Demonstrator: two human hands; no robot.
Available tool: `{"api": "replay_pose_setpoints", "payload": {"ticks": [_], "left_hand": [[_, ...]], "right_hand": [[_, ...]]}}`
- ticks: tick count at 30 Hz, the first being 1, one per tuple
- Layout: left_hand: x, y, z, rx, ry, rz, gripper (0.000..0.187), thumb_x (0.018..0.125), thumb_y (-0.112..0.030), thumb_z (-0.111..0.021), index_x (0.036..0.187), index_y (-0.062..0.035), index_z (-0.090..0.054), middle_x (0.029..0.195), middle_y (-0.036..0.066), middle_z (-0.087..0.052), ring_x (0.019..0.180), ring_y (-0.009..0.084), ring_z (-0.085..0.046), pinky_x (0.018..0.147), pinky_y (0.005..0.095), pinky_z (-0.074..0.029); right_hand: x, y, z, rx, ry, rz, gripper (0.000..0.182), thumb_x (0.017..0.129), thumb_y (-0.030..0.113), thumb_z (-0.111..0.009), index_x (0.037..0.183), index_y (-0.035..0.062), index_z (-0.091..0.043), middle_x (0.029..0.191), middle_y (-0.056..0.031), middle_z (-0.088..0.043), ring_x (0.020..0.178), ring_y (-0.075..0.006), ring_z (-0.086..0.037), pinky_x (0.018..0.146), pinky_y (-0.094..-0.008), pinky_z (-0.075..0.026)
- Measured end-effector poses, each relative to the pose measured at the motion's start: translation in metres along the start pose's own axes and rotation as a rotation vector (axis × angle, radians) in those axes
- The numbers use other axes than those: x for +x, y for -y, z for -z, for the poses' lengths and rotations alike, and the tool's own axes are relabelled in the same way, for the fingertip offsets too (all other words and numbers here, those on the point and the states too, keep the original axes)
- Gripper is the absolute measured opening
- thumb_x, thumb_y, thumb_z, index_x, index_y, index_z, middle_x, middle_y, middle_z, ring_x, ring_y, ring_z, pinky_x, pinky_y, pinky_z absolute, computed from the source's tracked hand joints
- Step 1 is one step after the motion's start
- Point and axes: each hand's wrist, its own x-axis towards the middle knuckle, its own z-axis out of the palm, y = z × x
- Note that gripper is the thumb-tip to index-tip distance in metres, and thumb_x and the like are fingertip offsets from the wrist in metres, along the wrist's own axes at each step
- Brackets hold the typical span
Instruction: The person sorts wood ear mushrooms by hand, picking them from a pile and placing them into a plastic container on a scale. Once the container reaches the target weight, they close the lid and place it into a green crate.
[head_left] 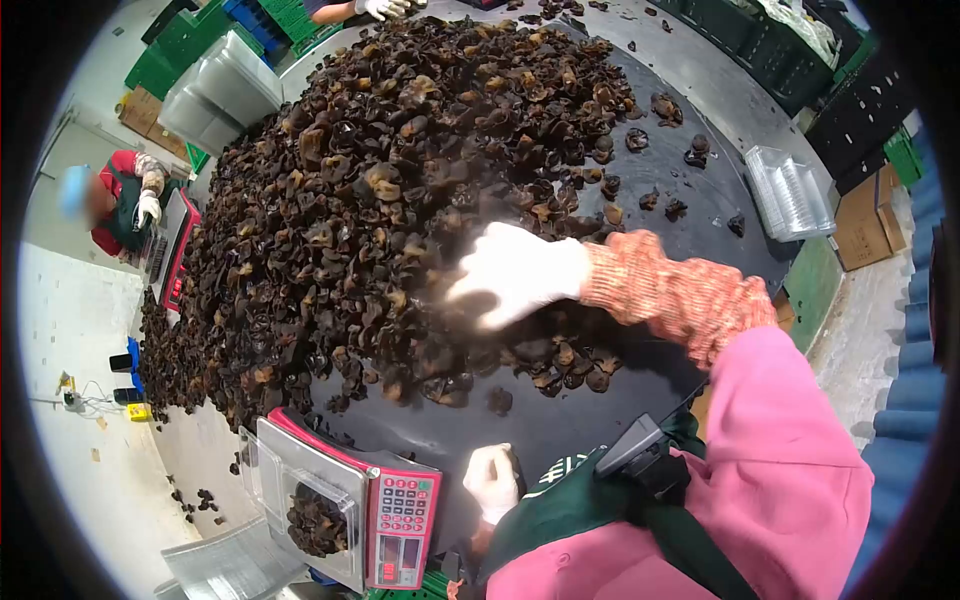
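A large heap of dark brown wood ear mushrooms (330, 230) covers much of the dark table. My right hand (520, 278), in a white glove, reaches into the near side of this heap; motion smears its fingers, so I cannot tell what they hold. My left hand (492, 483), also gloved in white, rests curled by the table's near edge, with nothing showing in it. To its left stands a red and silver digital scale (405, 510). On the scale's plate sits a clear plastic tray (350, 480) with a small clump of mushrooms (317, 522) inside.
Clear plastic trays are stacked at the back left (222, 88) and at the right edge (788, 195). A person (125, 195) works at another red scale (177, 245) on the left. At the far side shows another gloved hand (385, 8). Dark crates (760, 50) stand back right.
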Motion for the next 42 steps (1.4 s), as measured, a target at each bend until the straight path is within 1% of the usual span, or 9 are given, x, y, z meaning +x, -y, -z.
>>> {"api": "replay_pose_setpoints", "payload": {"ticks": [10,12,15,19,23,27,29,37,42], "left_hand": [[0.003,-0.009,-0.001,-0.030,0.015,-0.012,0.009,0.090,0.004,-0.062,0.084,0.0021,-0.068,0.082,0.011,-0.069,0.064,0.0146,-0.062,0.060,0.0282,-0.051],[0.000,-0.009,-0.003,-0.180,0.000,0.068,0.009,0.090,0.004,-0.062,0.084,0.0020,-0.068,0.081,0.010,-0.069,0.061,0.0122,-0.060,0.057,0.0266,-0.049],[0.001,-0.015,0.001,-0.038,0.025,0.061,0.010,0.091,0.003,-0.061,0.085,0.0016,-0.069,0.080,0.008,-0.067,0.058,0.0106,-0.057,0.054,0.0254,-0.047],[0.006,-0.018,0.002,0.100,0.046,-0.072,0.009,0.088,0.006,-0.060,0.085,0.0032,-0.068,0.081,0.014,-0.069,0.068,0.0194,-0.065,0.062,0.0303,-0.052],[0.008,-0.018,0.000,0.107,0.043,-0.149,0.010,0.089,0.006,-0.059,0.084,0.0024,-0.067,0.080,0.012,-0.068,0.068,0.0184,-0.064,0.064,0.0293,-0.052],[0.006,-0.020,0.001,0.095,0.067,-0.045,0.010,0.092,0.002,-0.059,0.085,0.0020,-0.067,0.082,0.011,-0.068,0.073,0.0168,-0.064,0.069,0.0288,-0.052],[0.007,-0.012,-0.001,0.115,0.073,-0.200,0.013,0.095,0.001,-0.056,0.089,0.0016,-0.067,0.085,0.005,-0.067,0.053,0.0056,-0.050,0.045,0.0211,-0.040],[0.000,-0.042,-0.003,-0.147,0.109,0.014,0.015,0.100,-0.008,-0.056,0.093,0.0004,-0.067,0.088,0.004,-0.066,0.059,0.0049,-0.051,0.047,0.0201,-0.042],[-0.002,-0.037,0.000,-0.113,0.091,-0.046,0.013,0.100,-0.006,-0.056,0.093,0.0000,-0.066,0.085,0.004,-0.066,0.063,0.0055,-0.055,0.050,0.0198,-0.043]], "right_hand": [[0.036,-0.011,0.031,-0.307,-0.480,0.022,0.049,0.071,0.031,-0.076,0.115,0.0151,-0.066,0.119,-0.0164,-0.056,0.094,-0.0260,-0.059,0.085,-0.0433,-0.043],[0.090,-0.015,-0.016,-0.386,-0.602,0.193,0.046,0.088,0.046,-0.065,0.124,0.0188,-0.063,0.123,-0.0070,-0.059,0.114,-0.0258,-0.057,0.104,-0.0480,-0.038],[0.091,-0.036,0.023,-0.412,0.047,-0.166,0.057,0.091,0.053,-0.058,0.142,0.0284,-0.052,0.137,-0.0068,-0.056,0.131,-0.0272,-0.048,0.112,-0.0618,-0.026],[0.051,-0.117,0.021,-0.368,-0.025,-0.456,0.067,0.082,0.057,-0.066,0.143,0.0327,-0.053,0.133,-0.0103,-0.057,0.126,-0.0294,-0.053,0.107,-0.0725,-0.023],[-0.008,-0.131,0.023,-0.218,0.047,-0.723,0.072,0.078,0.057,-0.068,0.144,0.0315,-0.052,0.134,-0.0123,-0.056,0.125,-0.0312,-0.057,0.101,-0.0596,-0.045],[-0.049,-0.094,-0.007,-0.162,-0.160,-0.527,0.069,0.079,0.058,-0.067,0.142,0.0317,-0.055,0.139,-0.0113,-0.056,0.125,-0.0320,-0.056,0.094,-0.0554,-0.051],[-0.038,-0.040,-0.011,-0.195,-0.083,-0.474,0.069,0.081,0.059,-0.065,0.143,0.0346,-0.052,0.149,-0.0083,-0.048,0.135,-0.0318,-0.044,0.099,-0.0620,-0.042],[-0.004,0.081,-0.060,-0.245,-0.136,-0.091,0.071,0.080,0.061,-0.067,0.145,0.0364,-0.051,0.158,-0.0207,-0.031,0.140,-0.0505,-0.033,0.107,-0.0753,-0.024],[-0.093,0.004,-0.026,-0.506,-0.281,-0.154,0.055,0.074,0.051,-0.069,0.125,0.0327,-0.067,0.136,-0.0062,-0.055,0.128,-0.0312,-0.045,0.106,-0.0602,-0.029]]}}
